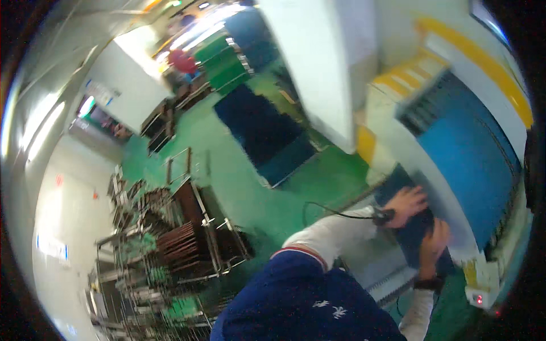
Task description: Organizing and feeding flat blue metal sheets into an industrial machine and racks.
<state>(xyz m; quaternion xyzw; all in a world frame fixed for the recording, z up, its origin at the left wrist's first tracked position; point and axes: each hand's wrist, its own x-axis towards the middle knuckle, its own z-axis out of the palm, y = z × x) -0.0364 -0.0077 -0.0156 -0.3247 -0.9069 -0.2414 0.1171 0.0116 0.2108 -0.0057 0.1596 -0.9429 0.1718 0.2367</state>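
Note:
A dark blue flat board lies tilted beside a pale machine, with both hands on it. My left hand rests on the board's upper part, its fingers spread out. Around that wrist sits a black band with a thin black cable trailing from it. Lower down, my right hand is closed on the board near its right side, its fingers somewhat blurred. The right wrist wears a dark band. Under the board runs a grey ridged rail.
At right, the pale machine has a wide blue surface and yellow-striped edges. A dark blue stack stands on the green floor. Metal racks crowd the left. A white column rises ahead; a small box shows red lights.

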